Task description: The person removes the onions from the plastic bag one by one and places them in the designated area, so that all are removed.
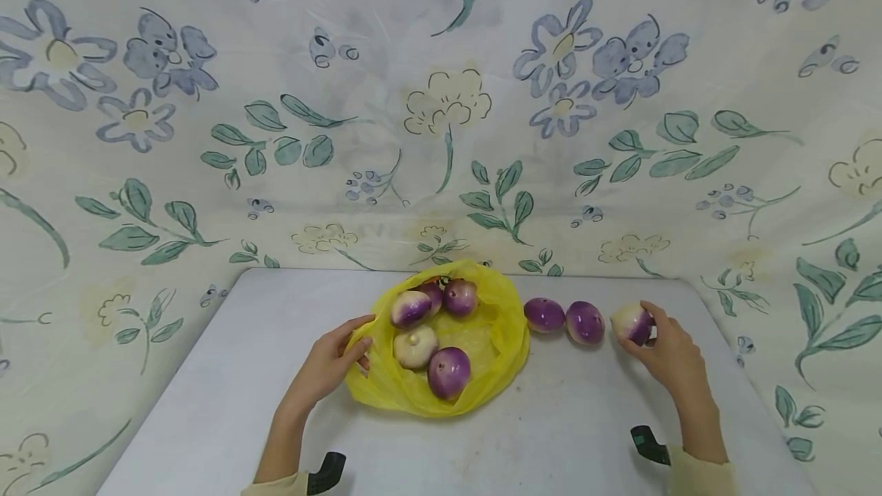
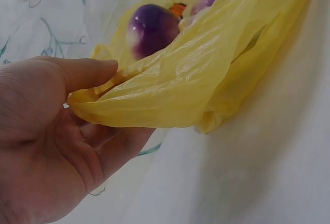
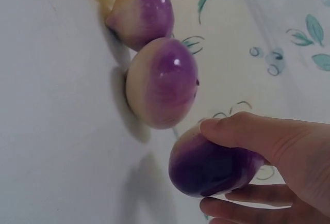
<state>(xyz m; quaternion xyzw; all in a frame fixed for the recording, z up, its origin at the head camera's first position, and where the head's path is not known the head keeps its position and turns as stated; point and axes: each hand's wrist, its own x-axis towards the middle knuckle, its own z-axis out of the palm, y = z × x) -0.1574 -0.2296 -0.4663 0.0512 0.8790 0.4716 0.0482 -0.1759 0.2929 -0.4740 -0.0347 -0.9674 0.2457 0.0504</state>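
Note:
My right hand (image 1: 675, 354) grips a purple and white turnip (image 1: 630, 324) at the right of the table. In the right wrist view the thumb lies on one side of this turnip (image 3: 214, 162) and the fingers on the other. My left hand (image 1: 329, 362) pinches the left rim of a yellow plastic bag (image 1: 506, 335); the left wrist view has the bag's edge (image 2: 149, 105) between thumb and fingers. Several turnips (image 1: 449, 372) lie inside the wide-mouthed bag. Between the bag and my right hand, two more turnips, one (image 1: 544, 315) near the bag and another (image 1: 586, 323), rest side by side.
A white table (image 1: 276, 327) lies under everything. Behind it rises a floral cloth (image 1: 386, 159), which also spreads to both sides. Something small and orange (image 2: 178, 10) shows in the bag behind a turnip; its kind is unclear.

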